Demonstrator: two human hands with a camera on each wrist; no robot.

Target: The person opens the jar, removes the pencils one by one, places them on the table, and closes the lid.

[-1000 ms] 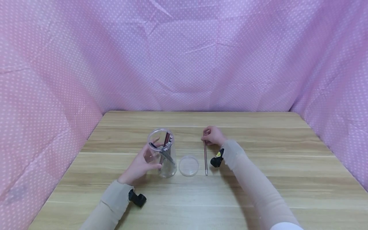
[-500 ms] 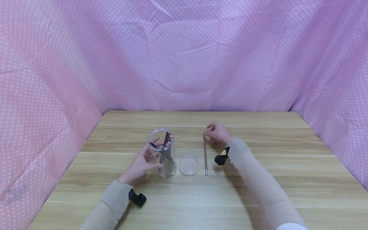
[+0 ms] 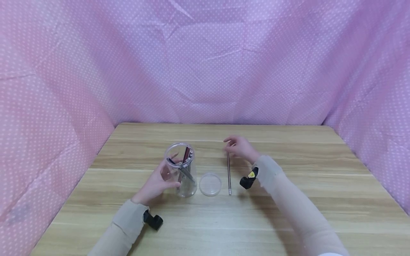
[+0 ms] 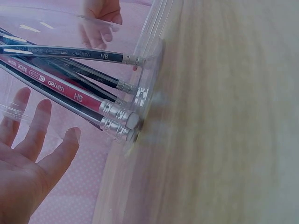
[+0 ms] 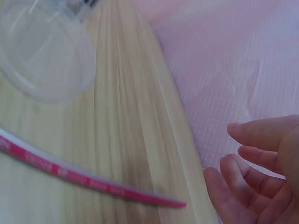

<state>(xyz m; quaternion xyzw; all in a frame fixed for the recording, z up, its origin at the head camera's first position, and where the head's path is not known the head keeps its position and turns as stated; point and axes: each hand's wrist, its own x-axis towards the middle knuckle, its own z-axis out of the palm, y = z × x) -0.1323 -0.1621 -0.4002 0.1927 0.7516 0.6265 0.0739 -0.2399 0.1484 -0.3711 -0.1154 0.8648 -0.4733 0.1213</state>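
My left hand (image 3: 155, 184) grips the side of a tall clear jar (image 3: 187, 192), its thumb in front and fingers behind. The jar stands uncovered. Inside, several dark pencils (image 4: 88, 52) lean together with a red HB pencil (image 4: 65, 87), metal ferrules and erasers at the bottom. Another red pencil (image 3: 229, 174) lies lengthwise on the table to the right. Beyond its far end hovers my right hand (image 3: 242, 147). In the right wrist view, its loosely bent fingers (image 5: 247, 182) hold nothing and stay apart from the pencil's tip.
Between the jar and the loose pencil lies a round clear lid (image 3: 210, 185). All of it is on a wooden table (image 3: 198, 227). A pink dotted cloth (image 3: 205, 71) hangs behind the table and at both sides.
My right hand was on the far end of the loose pencil; it has since lifted off and its wrist has shifted right. The left hand, jar and lid have stayed put.
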